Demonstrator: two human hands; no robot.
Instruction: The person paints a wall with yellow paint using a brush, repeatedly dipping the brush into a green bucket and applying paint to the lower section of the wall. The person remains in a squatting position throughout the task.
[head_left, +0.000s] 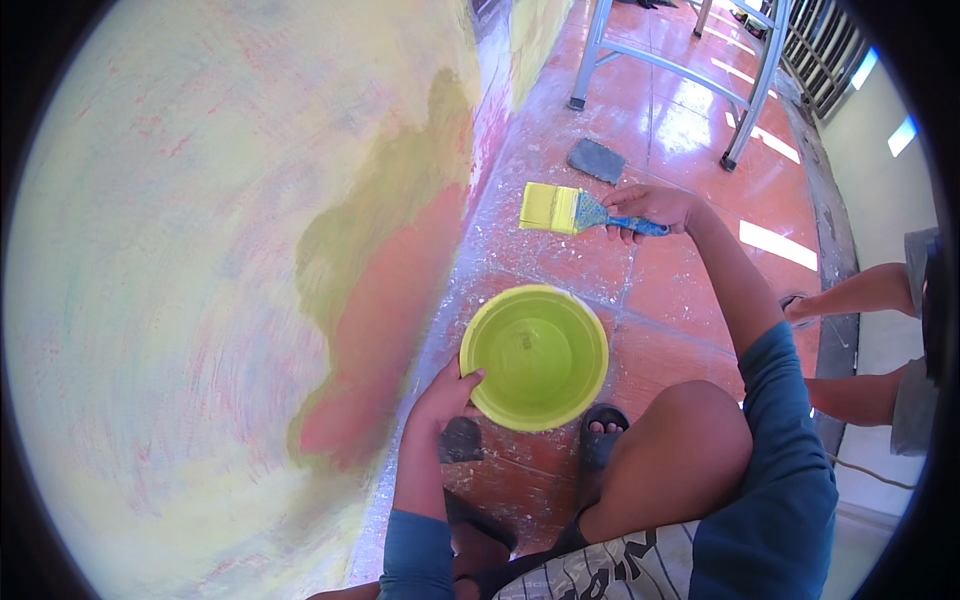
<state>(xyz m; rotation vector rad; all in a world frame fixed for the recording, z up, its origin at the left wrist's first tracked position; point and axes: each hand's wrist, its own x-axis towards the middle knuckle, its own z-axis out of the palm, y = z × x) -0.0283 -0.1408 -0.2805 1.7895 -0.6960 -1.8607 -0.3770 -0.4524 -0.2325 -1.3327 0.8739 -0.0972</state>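
Observation:
My left hand (448, 397) grips the near left rim of a round yellow-green plastic bowl (535, 358), thumb over the edge. Liquid or a coating of the same colour lies inside; its depth cannot be told. Beyond the bowl, my right hand (649, 212) holds a wide flat paintbrush (590, 211) by its blue, paint-spotted handle. Its bristles and ferrule are coated in yellow paint and point left to the wall. The wall (187, 262) at left is covered in patchy pale yellow, with a darker olive-yellow area around a pinkish-red patch (397, 315) low down.
A dark grey flat piece (597, 160) lies on the red tiled floor (675, 315), beyond the brush. Another dark piece (460, 440) is beneath my left wrist. An aluminium ladder (667, 67) stands further ahead. At right, another person's bare legs (862, 292) are near a pale wall (870, 180).

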